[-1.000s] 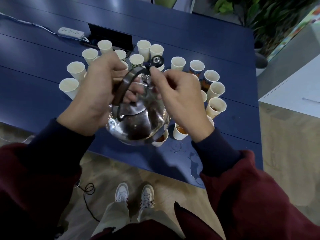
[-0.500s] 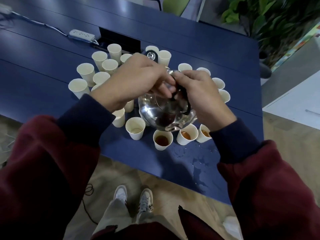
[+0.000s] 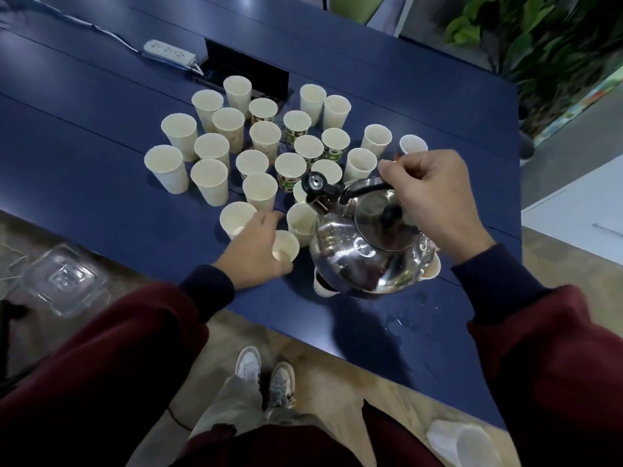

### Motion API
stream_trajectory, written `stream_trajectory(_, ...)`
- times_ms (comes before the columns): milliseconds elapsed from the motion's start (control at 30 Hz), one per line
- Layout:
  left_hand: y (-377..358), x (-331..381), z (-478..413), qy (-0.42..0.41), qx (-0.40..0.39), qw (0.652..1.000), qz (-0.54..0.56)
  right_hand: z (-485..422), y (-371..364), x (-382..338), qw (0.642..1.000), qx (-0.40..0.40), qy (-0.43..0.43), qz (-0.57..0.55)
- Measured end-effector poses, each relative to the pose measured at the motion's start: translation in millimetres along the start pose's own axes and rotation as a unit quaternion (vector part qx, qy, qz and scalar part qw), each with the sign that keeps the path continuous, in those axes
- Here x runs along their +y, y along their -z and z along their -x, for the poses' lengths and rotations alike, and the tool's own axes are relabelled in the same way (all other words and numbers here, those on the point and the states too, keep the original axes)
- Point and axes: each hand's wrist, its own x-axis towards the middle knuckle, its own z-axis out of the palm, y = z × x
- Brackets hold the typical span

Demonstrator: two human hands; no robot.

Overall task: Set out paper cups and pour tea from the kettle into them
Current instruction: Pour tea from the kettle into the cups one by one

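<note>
Power strip (image 3: 169, 52): white, far left on blue table (image 3: 67, 106), cable trailing left.
Plastic container (image 3: 64, 279): clear, on wooden floor, left.
Plant (image 3: 539, 38): green leaves, top right.

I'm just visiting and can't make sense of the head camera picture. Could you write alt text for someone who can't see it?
A person's right hand holds a steel kettle by its handle above a blue table crowded with paper cups. The left hand reaches to a near cup beside the kettle. Spilled drops wet the table's near edge.
</note>
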Motion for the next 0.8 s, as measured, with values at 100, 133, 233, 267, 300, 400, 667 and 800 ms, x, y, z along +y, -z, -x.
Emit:
stream_trajectory(100,-15,-4,-3,-0.023,0.001,0.998,-0.066,-2,-2,-3,0.999,-0.013,0.03,0.021)
stream_trajectory(133,-17,-5,-5,-0.022,0.008,0.997,-0.071,-4,-3,-3,0.999,-0.019,0.033,0.025)
stream_trajectory(233,-26,-11,-6,0.005,0.024,0.998,-0.052,-5,-8,-5,0.997,-0.032,0.051,0.038)
stream_trajectory(267,-30,-14,-6,0.01,0.04,0.999,-0.034,-6,-10,-5,0.997,-0.034,0.057,0.044)
stream_trajectory(300,-32,-16,-5,0.012,0.062,0.998,-0.014,-7,-11,-4,0.996,-0.033,0.06,0.055)
stream_trajectory(400,-33,-19,-6,0.009,0.111,0.993,0.034,-12,-14,-6,0.993,-0.032,0.071,0.089)
stream_trajectory(667,-26,-14,-15,-0.012,0.135,0.99,0.036,-19,-16,-15,0.982,-0.047,0.111,0.147)
stream_trajectory(800,-26,-13,-15,-0.013,0.131,0.991,0.02,-19,-18,-16,0.978,-0.057,0.11,0.166)
